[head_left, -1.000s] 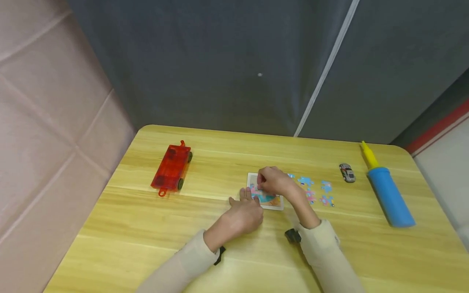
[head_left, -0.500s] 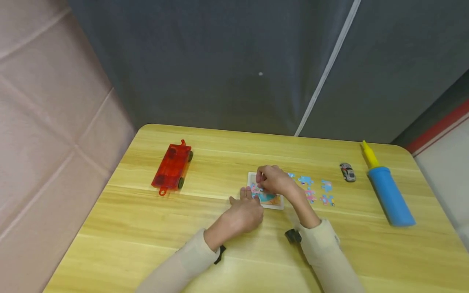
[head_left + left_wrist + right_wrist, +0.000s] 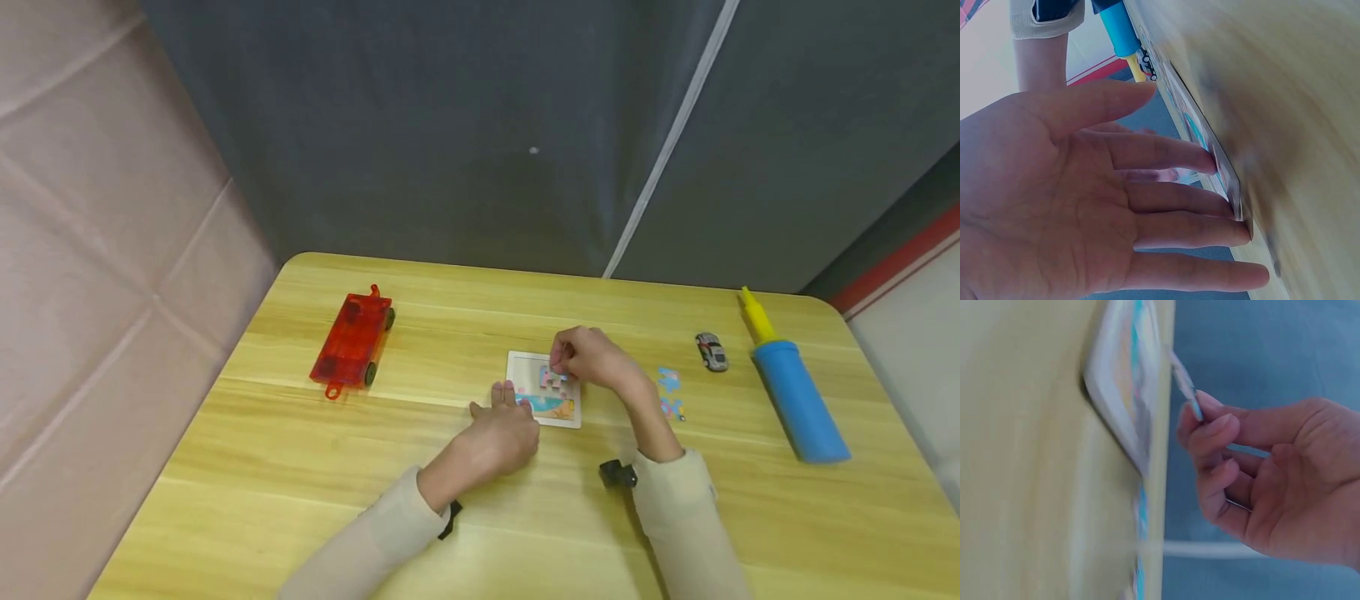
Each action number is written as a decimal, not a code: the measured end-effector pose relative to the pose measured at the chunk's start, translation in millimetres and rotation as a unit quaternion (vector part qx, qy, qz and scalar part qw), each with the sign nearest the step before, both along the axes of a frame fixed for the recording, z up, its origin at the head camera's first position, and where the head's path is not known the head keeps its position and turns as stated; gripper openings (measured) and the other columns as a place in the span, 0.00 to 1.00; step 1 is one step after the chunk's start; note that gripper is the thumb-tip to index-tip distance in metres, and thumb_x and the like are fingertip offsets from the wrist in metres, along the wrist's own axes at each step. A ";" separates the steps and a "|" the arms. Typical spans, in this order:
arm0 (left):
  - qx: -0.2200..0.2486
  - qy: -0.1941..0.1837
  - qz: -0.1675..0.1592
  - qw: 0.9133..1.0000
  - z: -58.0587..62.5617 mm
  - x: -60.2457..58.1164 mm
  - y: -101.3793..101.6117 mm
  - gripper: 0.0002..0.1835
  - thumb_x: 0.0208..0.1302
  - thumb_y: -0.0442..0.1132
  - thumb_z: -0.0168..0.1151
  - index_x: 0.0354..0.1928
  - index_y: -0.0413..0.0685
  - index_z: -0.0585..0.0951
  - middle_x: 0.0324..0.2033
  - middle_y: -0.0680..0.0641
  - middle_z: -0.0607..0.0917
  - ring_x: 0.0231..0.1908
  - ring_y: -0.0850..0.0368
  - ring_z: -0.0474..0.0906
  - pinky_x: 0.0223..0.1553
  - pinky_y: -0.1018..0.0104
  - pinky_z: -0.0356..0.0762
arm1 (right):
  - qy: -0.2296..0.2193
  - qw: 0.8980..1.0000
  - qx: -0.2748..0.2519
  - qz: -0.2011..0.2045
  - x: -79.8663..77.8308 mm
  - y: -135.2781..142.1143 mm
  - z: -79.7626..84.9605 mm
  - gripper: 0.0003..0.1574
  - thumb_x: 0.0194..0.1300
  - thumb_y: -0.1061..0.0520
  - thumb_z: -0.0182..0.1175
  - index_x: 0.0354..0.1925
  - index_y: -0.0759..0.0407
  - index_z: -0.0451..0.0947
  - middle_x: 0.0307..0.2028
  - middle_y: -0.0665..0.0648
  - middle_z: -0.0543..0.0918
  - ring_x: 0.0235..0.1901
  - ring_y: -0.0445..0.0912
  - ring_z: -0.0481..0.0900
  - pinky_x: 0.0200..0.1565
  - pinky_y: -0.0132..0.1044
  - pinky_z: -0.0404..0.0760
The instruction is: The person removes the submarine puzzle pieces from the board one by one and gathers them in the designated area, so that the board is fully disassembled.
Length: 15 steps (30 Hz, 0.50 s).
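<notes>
My right hand (image 3: 596, 358) pinches a jigsaw piece (image 3: 1185, 384) between thumb and fingertips, tilted, above the right side of the small puzzle tray. In the head view the piece (image 3: 552, 378) looks pink and light blue. The pale-rimmed tray (image 3: 522, 367) shows its bare upper part, with a teal and orange picture along the lower part. My left hand (image 3: 498, 433) lies at the tray's lower left, fingers fairly straight. In the left wrist view, fingertips (image 3: 1222, 203) touch the tray's edge (image 3: 1232, 181).
Loose jigsaw pieces (image 3: 669, 380) lie right of my right forearm, which hides others. Farther right are a small silver toy car (image 3: 711, 352) and a blue hand pump (image 3: 801, 404) with yellow nozzle. A red see-through wheeled toy base (image 3: 352, 342) stands at the left.
My right hand has moved right and slightly up from the tray's middle, lifting the pinched piece and uncovering the tray's upper part. My left hand stays in place.
</notes>
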<state>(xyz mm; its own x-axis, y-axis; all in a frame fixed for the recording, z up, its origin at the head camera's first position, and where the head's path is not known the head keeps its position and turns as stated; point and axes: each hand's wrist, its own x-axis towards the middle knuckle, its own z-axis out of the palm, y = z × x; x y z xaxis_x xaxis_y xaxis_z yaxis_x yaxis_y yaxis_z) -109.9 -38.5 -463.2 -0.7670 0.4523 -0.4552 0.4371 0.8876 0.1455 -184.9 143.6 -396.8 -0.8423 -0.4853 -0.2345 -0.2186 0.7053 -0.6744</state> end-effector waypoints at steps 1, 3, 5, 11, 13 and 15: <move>0.000 0.001 -0.001 1.000 -0.4 0.0 -0.1 0.32 0.88 0.49 0.48 0.82 0.35 0.68 0.82 0.24 0.57 0.83 0.24 0.52 0.62 0.19 0.74 | -0.007 1.000 -0.002 -0.001 -0.5 6.8 1.7 0.06 0.71 0.73 0.61 0.37 0.68 0.83 0.27 0.59 0.84 0.24 0.45 0.78 0.31 0.34 0.77; 0.002 0.004 -0.003 1.000 -1.5 0.1 -0.1 0.32 0.88 0.49 0.49 0.82 0.34 0.68 0.82 0.23 0.57 0.83 0.24 0.52 0.61 0.19 0.74 | -0.022 1.000 -0.008 0.000 0.4 20.9 6.6 0.06 0.70 0.73 0.61 0.37 0.69 0.83 0.27 0.59 0.84 0.25 0.46 0.78 0.31 0.34 0.77; 0.001 0.007 -0.004 1.000 1.5 1.8 0.2 0.31 0.88 0.47 0.49 0.81 0.34 0.68 0.82 0.23 0.57 0.83 0.24 0.53 0.61 0.19 0.75 | -0.038 0.999 -0.007 0.000 1.6 33.0 10.2 0.06 0.72 0.73 0.61 0.37 0.69 0.83 0.28 0.59 0.84 0.26 0.47 0.78 0.32 0.36 0.78; 0.000 0.008 -0.009 1.000 5.8 3.7 0.1 0.31 0.89 0.46 0.47 0.80 0.31 0.68 0.81 0.23 0.59 0.82 0.23 0.54 0.60 0.21 0.76 | -0.081 0.996 0.022 0.001 4.6 51.4 14.0 0.10 0.72 0.74 0.59 0.34 0.67 0.82 0.28 0.57 0.83 0.25 0.48 0.78 0.34 0.41 0.80; 0.003 0.006 -0.012 1.000 2.6 1.9 -0.5 0.31 0.89 0.47 0.48 0.80 0.31 0.69 0.81 0.23 0.59 0.82 0.22 0.53 0.60 0.20 0.76 | -0.092 0.995 0.029 0.000 3.9 52.3 13.4 0.10 0.71 0.75 0.58 0.34 0.67 0.82 0.28 0.57 0.83 0.24 0.47 0.78 0.33 0.41 0.80; 0.004 0.004 -0.012 1.000 2.5 1.0 -0.9 0.31 0.89 0.47 0.47 0.80 0.32 0.68 0.81 0.23 0.59 0.82 0.22 0.53 0.60 0.20 0.76 | -0.102 0.994 0.033 -0.006 3.3 52.6 13.1 0.12 0.71 0.75 0.57 0.34 0.66 0.82 0.27 0.57 0.83 0.24 0.47 0.79 0.32 0.40 0.80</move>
<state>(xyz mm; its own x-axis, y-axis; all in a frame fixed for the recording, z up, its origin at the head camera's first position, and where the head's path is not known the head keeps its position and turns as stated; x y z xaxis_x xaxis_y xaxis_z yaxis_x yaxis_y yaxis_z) -108.9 -39.3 -460.7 -0.7595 0.4743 -0.4452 0.4595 0.8756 0.1489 -181.6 196.2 -383.7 -0.7795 -0.4536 -0.4321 -0.0731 0.7509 -0.6564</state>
